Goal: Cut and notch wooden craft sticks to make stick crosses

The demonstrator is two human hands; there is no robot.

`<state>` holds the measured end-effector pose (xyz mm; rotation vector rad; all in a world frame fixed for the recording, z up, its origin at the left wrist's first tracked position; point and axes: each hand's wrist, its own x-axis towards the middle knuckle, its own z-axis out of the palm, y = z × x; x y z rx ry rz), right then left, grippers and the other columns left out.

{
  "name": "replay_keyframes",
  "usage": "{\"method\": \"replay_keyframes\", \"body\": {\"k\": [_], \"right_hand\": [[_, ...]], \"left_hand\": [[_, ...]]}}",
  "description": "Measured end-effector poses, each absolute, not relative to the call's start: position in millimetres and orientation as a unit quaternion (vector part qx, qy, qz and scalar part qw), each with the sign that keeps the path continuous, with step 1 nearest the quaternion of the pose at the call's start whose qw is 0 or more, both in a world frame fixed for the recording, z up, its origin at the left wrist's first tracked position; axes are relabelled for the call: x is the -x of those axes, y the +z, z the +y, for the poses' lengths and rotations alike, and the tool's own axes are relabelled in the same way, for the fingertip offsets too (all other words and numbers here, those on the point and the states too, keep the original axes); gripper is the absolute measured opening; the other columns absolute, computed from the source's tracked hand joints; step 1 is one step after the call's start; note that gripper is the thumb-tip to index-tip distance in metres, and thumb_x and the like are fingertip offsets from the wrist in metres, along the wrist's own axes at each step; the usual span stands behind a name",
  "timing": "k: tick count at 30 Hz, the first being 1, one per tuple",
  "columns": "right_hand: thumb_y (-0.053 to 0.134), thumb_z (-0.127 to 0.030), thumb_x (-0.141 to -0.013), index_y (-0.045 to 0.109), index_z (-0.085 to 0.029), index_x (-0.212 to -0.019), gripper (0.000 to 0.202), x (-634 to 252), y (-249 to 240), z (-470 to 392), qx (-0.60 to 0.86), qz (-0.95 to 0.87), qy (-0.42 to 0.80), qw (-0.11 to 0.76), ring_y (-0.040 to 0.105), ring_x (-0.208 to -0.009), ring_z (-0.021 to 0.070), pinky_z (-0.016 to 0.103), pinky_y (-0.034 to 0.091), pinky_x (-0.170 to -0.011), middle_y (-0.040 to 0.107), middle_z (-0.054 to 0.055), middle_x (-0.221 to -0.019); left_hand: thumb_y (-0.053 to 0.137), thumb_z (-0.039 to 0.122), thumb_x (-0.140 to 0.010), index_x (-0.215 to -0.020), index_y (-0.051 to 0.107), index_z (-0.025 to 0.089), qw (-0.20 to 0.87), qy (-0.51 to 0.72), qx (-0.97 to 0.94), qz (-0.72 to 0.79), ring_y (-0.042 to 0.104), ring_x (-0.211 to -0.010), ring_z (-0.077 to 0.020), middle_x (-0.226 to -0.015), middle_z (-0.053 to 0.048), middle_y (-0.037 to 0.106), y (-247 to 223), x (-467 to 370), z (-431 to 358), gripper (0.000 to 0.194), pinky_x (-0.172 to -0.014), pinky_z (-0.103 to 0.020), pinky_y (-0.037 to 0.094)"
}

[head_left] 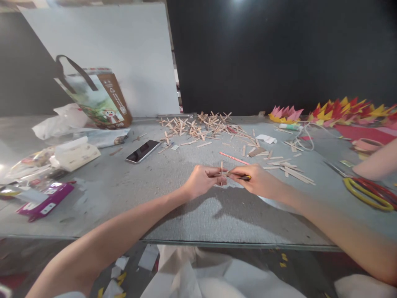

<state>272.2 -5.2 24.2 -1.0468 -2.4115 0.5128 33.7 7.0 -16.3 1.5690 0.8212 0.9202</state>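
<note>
Over the middle of the grey table, my left hand pinches a small cross of thin wooden sticks, one stick pointing up. My right hand meets it from the right, closed around a slim yellow-and-black craft knife. The knife's front end is hidden by my fingers and cannot be made out. The fingertips of both hands are close together at the sticks. Just beyond my right hand lies a pink striped strip. Farther back is a pile of crossed wooden sticks.
Loose flat sticks lie to the right, near yellow-handled scissors and another person's arm. Folded paper pieces stand at the back right. Leftward are a phone, a carrier bag and a purple packet.
</note>
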Motion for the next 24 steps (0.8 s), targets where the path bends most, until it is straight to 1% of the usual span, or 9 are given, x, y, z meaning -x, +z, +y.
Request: {"method": "replay_keyframes", "body": {"k": [1, 3, 5, 7, 10, 12, 16, 21, 24], "right_hand": [[0.055, -0.023, -0.099, 0.075, -0.019, -0.095, 0.02, -272.9, 23.8, -5.5, 0.383, -0.874, 0.193, 0.228, 0.052, -0.064, 0.0151, 0.028, 0.036, -0.065, 0.071, 0.003, -0.08], [0.055, -0.023, -0.098, 0.076, -0.019, -0.095, 0.021, -273.5, 22.9, -6.4, 0.384, -0.872, 0.197, 0.229, 0.053, -0.065, 0.0151, 0.028, 0.036, -0.065, 0.071, 0.004, -0.08], [0.054, -0.021, -0.096, 0.074, -0.019, -0.087, 0.022, -273.2, 22.3, -7.5, 0.382, -0.873, 0.197, 0.229, 0.05, -0.063, 0.0146, 0.028, 0.034, -0.064, 0.068, 0.002, -0.074], [0.054, -0.02, -0.095, 0.069, -0.018, -0.076, 0.025, -272.6, 22.1, -8.5, 0.379, -0.875, 0.199, 0.228, 0.044, -0.061, 0.0138, 0.028, 0.032, -0.062, 0.061, 0.0, -0.067], [0.054, -0.02, -0.094, 0.067, -0.018, -0.073, 0.025, -271.7, 22.2, -10.0, 0.378, -0.869, 0.22, 0.233, 0.039, -0.061, 0.0128, 0.028, 0.03, -0.06, 0.057, -0.001, -0.065], [0.054, -0.02, -0.094, 0.065, -0.017, -0.072, 0.025, -271.2, 22.2, -10.8, 0.376, -0.866, 0.23, 0.237, 0.037, -0.061, 0.0124, 0.027, 0.029, -0.059, 0.054, -0.002, -0.064], [0.055, -0.021, -0.094, 0.053, -0.018, -0.063, 0.031, -270.4, 22.3, -12.0, 0.371, -0.869, 0.232, 0.231, 0.031, -0.061, 0.0121, 0.028, 0.025, -0.058, 0.041, -0.004, -0.06], [0.053, -0.022, -0.095, 0.051, -0.019, -0.064, 0.031, -269.6, 21.5, -12.1, 0.358, -0.872, 0.24, 0.23, 0.032, -0.061, 0.0123, 0.028, 0.027, -0.058, 0.043, -0.003, -0.06], [0.053, -0.022, -0.095, 0.052, -0.019, -0.063, 0.032, -269.1, 20.8, -12.2, 0.359, -0.872, 0.236, 0.233, 0.033, -0.06, 0.0122, 0.028, 0.027, -0.058, 0.044, -0.003, -0.059]], "left_hand": [[0.082, 0.037, -0.084, -0.11, 0.083, 0.011, 0.538, 0.387, -0.663, 0.348, 0.075, -0.073, -0.0182, -0.083, -0.009, 0.081, -16.4, -33.2, 6.8, 0.037, -0.079, -0.032, 0.064], [0.081, 0.036, -0.085, -0.103, 0.085, 0.012, 0.519, 0.386, -0.679, 0.347, 0.077, -0.079, -0.0204, -0.086, -0.01, 0.082, -17.3, -32.5, 6.6, 0.031, -0.081, -0.033, 0.064], [0.079, 0.035, -0.087, -0.092, 0.085, 0.013, 0.493, 0.386, -0.7, 0.343, 0.078, -0.092, -0.024, -0.089, -0.01, 0.082, -18.6, -32.6, 6.0, 0.024, -0.083, -0.033, 0.065], [0.077, 0.035, -0.088, -0.085, 0.085, 0.015, 0.473, 0.39, -0.715, 0.336, 0.078, -0.105, -0.0273, -0.089, -0.01, 0.082, -19.6, -33.3, 4.2, 0.022, -0.083, -0.032, 0.065], [0.075, 0.036, -0.09, -0.08, 0.084, 0.015, 0.47, 0.4, -0.718, 0.322, 0.075, -0.116, -0.0298, -0.084, -0.01, 0.081, -19.9, -34.9, -0.2, 0.024, -0.082, -0.032, 0.065], [0.075, 0.037, -0.091, -0.079, 0.084, 0.016, 0.469, 0.405, -0.719, 0.315, 0.075, -0.118, -0.0304, -0.084, -0.01, 0.081, -19.5, -35.6, -2.9, 0.026, -0.083, -0.032, 0.066], [0.075, 0.037, -0.091, -0.079, 0.084, 0.016, 0.462, 0.407, -0.72, 0.319, 0.076, -0.116, -0.0308, -0.085, -0.01, 0.082, -19.3, -36.4, -5.6, 0.026, -0.084, -0.033, 0.066], [0.076, 0.037, -0.09, -0.086, 0.087, 0.017, 0.463, 0.402, -0.723, 0.318, 0.076, -0.117, -0.0312, -0.102, -0.011, 0.084, -22.5, -37.6, -5.6, 0.023, -0.091, -0.036, 0.065], [0.076, 0.038, -0.091, -0.086, 0.087, 0.017, 0.463, 0.406, -0.722, 0.316, 0.076, -0.117, -0.0318, -0.101, -0.011, 0.084, -25.1, -38.2, -4.9, 0.024, -0.091, -0.037, 0.065]]}}
